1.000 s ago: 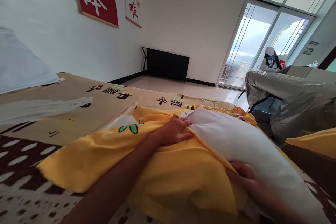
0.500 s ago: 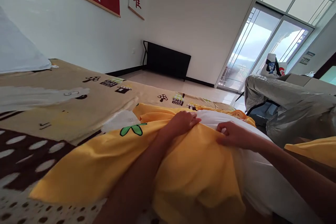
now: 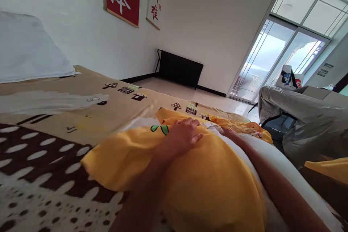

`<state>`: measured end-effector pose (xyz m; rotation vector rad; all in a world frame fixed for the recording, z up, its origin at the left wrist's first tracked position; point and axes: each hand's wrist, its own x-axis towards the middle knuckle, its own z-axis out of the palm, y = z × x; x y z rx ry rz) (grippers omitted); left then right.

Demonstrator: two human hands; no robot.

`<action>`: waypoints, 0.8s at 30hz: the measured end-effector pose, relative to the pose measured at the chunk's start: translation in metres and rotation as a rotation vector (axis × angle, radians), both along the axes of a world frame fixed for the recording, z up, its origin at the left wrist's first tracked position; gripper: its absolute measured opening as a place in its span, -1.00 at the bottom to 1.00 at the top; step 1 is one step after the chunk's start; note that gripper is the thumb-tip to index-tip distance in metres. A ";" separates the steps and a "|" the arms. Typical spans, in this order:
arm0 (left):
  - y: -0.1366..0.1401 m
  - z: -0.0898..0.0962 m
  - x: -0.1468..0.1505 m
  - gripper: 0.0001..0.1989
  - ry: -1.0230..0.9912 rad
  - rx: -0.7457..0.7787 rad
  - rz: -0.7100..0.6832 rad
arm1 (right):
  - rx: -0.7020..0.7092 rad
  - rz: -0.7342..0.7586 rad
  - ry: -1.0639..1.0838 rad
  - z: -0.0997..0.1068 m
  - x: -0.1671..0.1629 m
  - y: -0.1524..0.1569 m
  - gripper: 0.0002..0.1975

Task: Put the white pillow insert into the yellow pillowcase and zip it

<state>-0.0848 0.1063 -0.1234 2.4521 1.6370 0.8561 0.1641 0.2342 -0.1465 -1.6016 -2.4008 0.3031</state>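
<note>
A yellow fabric cover (image 3: 217, 174) with a green leaf print lies bunched over a plump white pillow (image 3: 282, 159), whose right side shows. My left hand (image 3: 183, 132) rests on top of the cover, fingers stretched forward and thumb apart from them. Past the cover's right edge reaches my right arm, along the top of the pillow. My right hand (image 3: 224, 130) is at the far end of the pillow, near more gathered yellow fabric (image 3: 247, 125); its fingers are hidden.
Under these lies a patterned beige and brown bedspread (image 3: 114, 112). Another white pillow (image 3: 29, 50) sits at the far left. Plastic-covered furniture (image 3: 307, 116) stands at the right, with more yellow cloth (image 3: 328, 168) near it. A black folded frame (image 3: 179, 69) leans by the wall.
My right hand has moved forward and left, from the cover's near right edge to the pillow's far end. The cover now bulges smoothly, and its left corner has shifted right. The view has turned slightly.
</note>
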 end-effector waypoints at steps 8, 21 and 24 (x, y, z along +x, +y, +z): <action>-0.014 0.011 -0.044 -0.66 -0.226 0.166 0.269 | 0.569 -0.197 -0.314 0.073 0.018 -0.028 -0.59; 0.041 -0.028 -0.066 -0.23 -1.199 0.230 -0.051 | 1.336 0.225 -0.338 0.068 0.075 -0.094 -0.86; 0.037 -0.029 -0.061 -0.35 -1.157 -0.029 -0.309 | 1.264 0.277 -0.274 0.032 0.069 -0.081 -0.80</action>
